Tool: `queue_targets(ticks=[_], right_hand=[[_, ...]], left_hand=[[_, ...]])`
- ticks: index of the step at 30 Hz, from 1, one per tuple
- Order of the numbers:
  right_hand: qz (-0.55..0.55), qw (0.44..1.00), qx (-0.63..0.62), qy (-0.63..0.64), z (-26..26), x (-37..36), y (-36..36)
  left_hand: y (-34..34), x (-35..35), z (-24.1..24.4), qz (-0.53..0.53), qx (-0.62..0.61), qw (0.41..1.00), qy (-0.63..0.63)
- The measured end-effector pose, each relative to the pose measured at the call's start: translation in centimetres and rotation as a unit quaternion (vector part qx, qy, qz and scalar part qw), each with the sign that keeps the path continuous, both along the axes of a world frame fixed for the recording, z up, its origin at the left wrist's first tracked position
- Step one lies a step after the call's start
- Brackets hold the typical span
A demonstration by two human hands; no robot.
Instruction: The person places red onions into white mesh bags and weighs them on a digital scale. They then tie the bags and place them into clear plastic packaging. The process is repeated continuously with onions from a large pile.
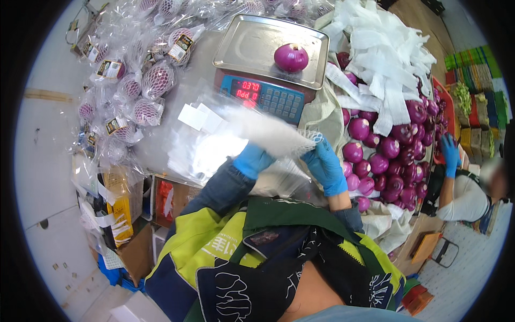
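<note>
Both my hands wear blue gloves. My right hand (pixel 326 163) grips one end of a white foam net sleeve (pixel 277 135), which is blurred and stretches to the left above my left hand (pixel 253 160). The fingers of my left hand are hidden behind the sleeve, so its hold is unclear. Beyond them, a red onion (pixel 291 58) rests on the steel pan of a digital scale (pixel 261 98) with lit red digits. Clear plastic bags (pixel 181 155) and white paper slips (pixel 202 118) lie on the metal table left of my hands.
Bagged, net-wrapped onions (pixel 158 80) cover the table's left side, several with labels. At right lie loose red onions (pixel 378 163) and a heap of white foam net sleeves (pixel 378 52). A co-worker (pixel 468 197) with blue gloves is at a red crate (pixel 446 108), far right.
</note>
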State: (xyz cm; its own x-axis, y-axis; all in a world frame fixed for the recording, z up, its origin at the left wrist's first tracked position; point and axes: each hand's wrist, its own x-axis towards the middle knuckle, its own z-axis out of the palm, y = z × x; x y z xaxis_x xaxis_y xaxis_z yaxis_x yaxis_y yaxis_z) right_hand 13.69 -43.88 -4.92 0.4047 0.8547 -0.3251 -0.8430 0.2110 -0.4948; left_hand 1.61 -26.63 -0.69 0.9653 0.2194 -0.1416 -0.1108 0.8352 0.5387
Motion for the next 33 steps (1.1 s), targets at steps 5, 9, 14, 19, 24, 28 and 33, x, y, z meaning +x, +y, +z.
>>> queue_targets(ticks=[5, 9, 14, 19, 24, 28, 33], right_hand=[[0.153, 0.976, -0.116, -0.104, 2.9, 3.8, 2.6], [-0.109, 0.732, -0.230, -0.632, 1.8, 12.8, 11.5], [-0.032, 0.891, -0.211, -0.402, 0.4, 16.3, 19.8], [0.074, 0.983, 0.009, -0.167, 4.2, 9.9, 13.1], [0.001, 0.872, -0.151, -0.466, 3.2, -0.5, 4.7], [-0.037, 0.935, -0.154, -0.317, 1.2, -0.9, -2.7], [0.063, 0.985, -0.058, 0.151, 2.5, -5.7, -8.7]], left_hand=[[2.6, -1.8, -7.5, 0.021, 0.202, 0.960, 0.193], [10.9, 7.0, -4.2, 0.248, 0.080, 0.965, 0.032], [14.1, 15.3, -4.8, 0.238, 0.243, 0.919, 0.198], [13.4, 8.7, -1.6, 0.157, 0.129, 0.972, 0.121], [4.0, -0.3, -3.1, 0.147, 0.120, 0.962, 0.195], [-4.1, -3.5, 1.8, 0.212, 0.149, 0.963, 0.078], [-2.3, -7.0, -4.0, 0.044, 0.561, 0.791, 0.241]])
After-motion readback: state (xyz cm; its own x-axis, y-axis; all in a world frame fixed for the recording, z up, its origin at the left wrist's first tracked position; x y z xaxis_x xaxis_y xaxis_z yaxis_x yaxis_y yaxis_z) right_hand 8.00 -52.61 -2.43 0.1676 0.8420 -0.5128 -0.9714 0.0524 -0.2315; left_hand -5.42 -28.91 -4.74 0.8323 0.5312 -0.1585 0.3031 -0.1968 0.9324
